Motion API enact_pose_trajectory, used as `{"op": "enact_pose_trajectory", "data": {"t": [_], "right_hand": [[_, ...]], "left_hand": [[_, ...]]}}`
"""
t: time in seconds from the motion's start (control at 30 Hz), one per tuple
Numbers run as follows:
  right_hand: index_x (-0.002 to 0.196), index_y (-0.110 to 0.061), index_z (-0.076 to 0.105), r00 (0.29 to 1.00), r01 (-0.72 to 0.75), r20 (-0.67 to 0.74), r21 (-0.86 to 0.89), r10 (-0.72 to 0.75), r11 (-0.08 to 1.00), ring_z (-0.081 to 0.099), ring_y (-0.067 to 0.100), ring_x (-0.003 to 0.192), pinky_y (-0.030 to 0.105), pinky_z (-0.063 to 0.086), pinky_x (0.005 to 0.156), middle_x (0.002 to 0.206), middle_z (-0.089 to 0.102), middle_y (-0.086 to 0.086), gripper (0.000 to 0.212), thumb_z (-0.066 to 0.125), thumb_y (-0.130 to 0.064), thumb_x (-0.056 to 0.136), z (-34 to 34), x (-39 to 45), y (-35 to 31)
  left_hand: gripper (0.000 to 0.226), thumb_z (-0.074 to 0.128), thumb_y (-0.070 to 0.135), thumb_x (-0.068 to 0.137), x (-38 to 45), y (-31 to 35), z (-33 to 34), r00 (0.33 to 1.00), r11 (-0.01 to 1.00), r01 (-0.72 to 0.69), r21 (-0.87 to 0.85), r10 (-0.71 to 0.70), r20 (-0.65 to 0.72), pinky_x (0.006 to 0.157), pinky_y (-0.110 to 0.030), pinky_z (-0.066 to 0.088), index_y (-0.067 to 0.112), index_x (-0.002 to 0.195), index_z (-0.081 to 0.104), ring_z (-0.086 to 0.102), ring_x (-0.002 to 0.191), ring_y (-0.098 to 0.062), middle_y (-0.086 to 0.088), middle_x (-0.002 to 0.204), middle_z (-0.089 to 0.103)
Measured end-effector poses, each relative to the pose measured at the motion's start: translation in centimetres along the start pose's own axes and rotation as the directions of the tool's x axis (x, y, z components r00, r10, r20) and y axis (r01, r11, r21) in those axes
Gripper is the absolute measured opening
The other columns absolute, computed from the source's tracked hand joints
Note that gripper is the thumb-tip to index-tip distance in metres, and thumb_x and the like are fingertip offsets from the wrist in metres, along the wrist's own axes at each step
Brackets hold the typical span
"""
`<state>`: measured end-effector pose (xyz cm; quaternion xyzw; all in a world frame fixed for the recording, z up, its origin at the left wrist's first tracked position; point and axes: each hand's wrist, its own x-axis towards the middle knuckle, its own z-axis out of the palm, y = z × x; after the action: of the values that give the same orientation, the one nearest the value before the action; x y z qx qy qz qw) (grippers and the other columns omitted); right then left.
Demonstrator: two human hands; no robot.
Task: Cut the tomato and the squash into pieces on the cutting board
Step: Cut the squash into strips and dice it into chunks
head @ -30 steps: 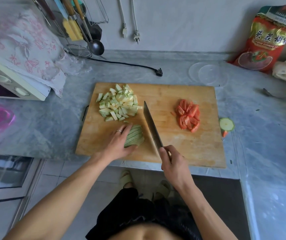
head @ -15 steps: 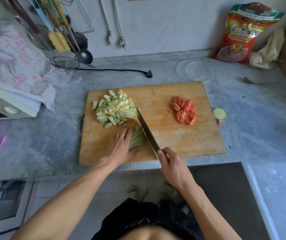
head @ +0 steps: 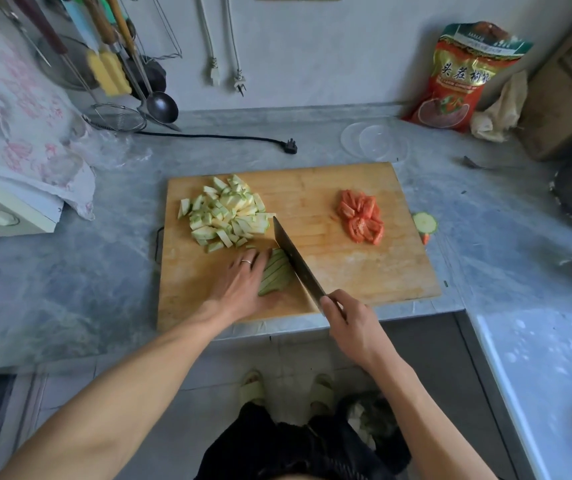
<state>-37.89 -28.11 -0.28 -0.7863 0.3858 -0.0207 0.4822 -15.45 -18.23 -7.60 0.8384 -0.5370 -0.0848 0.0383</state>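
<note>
Presently left hand (head: 241, 284) flat, fingers (head: 255, 263) straight, pressing squash strips (head: 276, 277); knife (head: 296, 263), gripped by right hand (head: 350, 329), at strips' 3 o'clock, blade parallel to long axis.

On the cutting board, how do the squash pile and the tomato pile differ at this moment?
The squash pile is pale green, chunky and the larger heap, at the board's far left; the tomato pile is red, smaller and flatter, at the far right. The knife tip reaches the squash pile's edge; the tomato pile lies apart from it. Both rest on the cutting board, already cut.
</note>
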Motion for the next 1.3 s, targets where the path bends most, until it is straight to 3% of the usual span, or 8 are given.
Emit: {"op": "enact_pose_trajectory", "data": {"t": [0.23, 0.37, 0.47, 0.6, 0.73, 0.97, 1.1, 1.3], "right_hand": [[0.095, -0.017, 0.06, 0.998, 0.058, -0.02, 0.019, -0.058, 0.998, 0.042, 0.012, 0.049, 0.024, 0.032, 0.047, 0.062, 0.056, 0.005, 0.027, 0.044, -0.036, 0.103, -0.2, 0.5, 1.1], [0.09, -0.015, 0.058, 0.997, 0.065, -0.043, 0.051, -0.063, 0.997, 0.04, 0.016, 0.051, 0.032, 0.031, 0.049, 0.062, 0.054, 0.01, 0.029, 0.043, -0.037, 0.103, 0.1, 0.9, 1.4], [0.087, -0.012, 0.054, 0.995, 0.101, -0.014, 0.053, -0.101, 0.993, 0.034, 0.017, 0.05, 0.034, 0.027, 0.05, 0.059, 0.046, 0.006, 0.031, 0.043, -0.036, 0.104, 0.5, 0.8, 1.2], [0.09, -0.01, 0.056, 0.986, 0.159, 0.043, -0.003, -0.159, 0.987, 0.038, 0.017, 0.052, 0.03, 0.029, 0.05, 0.064, 0.054, 0.013, 0.03, 0.043, -0.033, 0.104, -0.6, 0.8, 1.3], [0.083, -0.009, 0.053, 0.991, 0.131, -0.045, 0.053, -0.129, 0.99, 0.034, 0.017, 0.049, 0.03, 0.026, 0.047, 0.059, 0.048, 0.012, 0.031, 0.043, -0.03, 0.104, -1.2, 1.0, 1.9], [0.087, -0.011, 0.053, 0.986, 0.164, -0.005, 0.025, -0.164, 0.986, 0.037, 0.027, 0.05, 0.034, 0.028, 0.049, 0.057, 0.047, 0.006, 0.03, 0.043, -0.033, 0.104, 1.2, 1.3, 0.9], [0.084, -0.011, 0.053, 0.987, 0.157, -0.04, 0.044, -0.155, 0.987, 0.034, 0.017, 0.049, 0.029, 0.028, 0.047, 0.057, 0.044, 0.006, 0.03, 0.043, -0.031, 0.104, 0.2, 2.0, 1.2], [0.086, -0.013, 0.049, 0.984, 0.178, 0.005, -0.005, -0.178, 0.984, 0.033, 0.02, 0.046, 0.034, 0.026, 0.047, 0.054, 0.042, 0.001, 0.025, 0.043, -0.029, 0.104, 2.1, 1.5, 0.7]], "left_hand": [[0.098, 0.045, 0.08, 0.074, -0.1, -0.2, 0.2, 1.0, 0.999, -0.014, -0.031, 0.015, 0.023, 0.107, -0.047, 0.042, 0.02, 0.15, 0.028, 0.04, 0.137, -0.027, -0.009, 0.152, 0.037], [0.098, 0.035, 0.081, 0.075, -0.5, 0.7, 0.2, 0.999, 0.999, 0.033, 0.033, -0.032, -0.04, 0.105, -0.043, 0.041, 0.017, 0.149, 0.032, 0.045, 0.133, -0.027, -0.009, 0.148, 0.044], [0.104, 0.039, 0.085, 0.072, -0.5, 1.6, 0.6, 0.989, 0.992, 0.12, 0.031, -0.117, -0.09, 0.099, -0.043, 0.043, 0.013, 0.147, 0.039, 0.052, 0.124, -0.029, -0.011, 0.14, 0.052], [0.102, 0.046, 0.086, 0.071, -0.9, 1.6, 1.0, 0.99, 0.994, 0.101, 0.034, -0.097, -0.104, 0.093, -0.042, 0.046, 0.012, 0.142, 0.046, 0.053, 0.122, -0.028, -0.009, 0.137, 0.054], [0.094, 0.053, 0.079, 0.074, -1.0, 1.7, 1.0, 0.987, 0.998, 0.06, 0.003, -0.059, -0.152, 0.088, -0.043, 0.05, 0.01, 0.137, 0.052, 0.059, 0.115, -0.029, -0.01, 0.131, 0.057], [0.101, 0.047, 0.082, 0.072, -0.5, 2.1, 1.2, 0.987, 0.994, 0.111, -0.005, -0.111, -0.114, 0.084, -0.044, 0.049, 0.008, 0.14, 0.048, 0.057, 0.112, -0.035, -0.015, 0.131, 0.055], [0.102, 0.04, 0.085, 0.073, -0.5, 1.8, 1.2, 0.991, 0.995, 0.095, 0.01, -0.094, -0.097, 0.086, -0.044, 0.05, 0.01, 0.142, 0.044, 0.056, 0.114, -0.033, -0.013, 0.132, 0.053], [0.1, 0.045, 0.079, 0.073, -0.6, 2.3, 1.4, 0.989, 0.993, 0.092, 0.075, -0.083, -0.125, 0.072, -0.042, 0.048, 0.004, 0.139, 0.048, 0.06, 0.098, -0.036, -0.017, 0.12, 0.06]]}}
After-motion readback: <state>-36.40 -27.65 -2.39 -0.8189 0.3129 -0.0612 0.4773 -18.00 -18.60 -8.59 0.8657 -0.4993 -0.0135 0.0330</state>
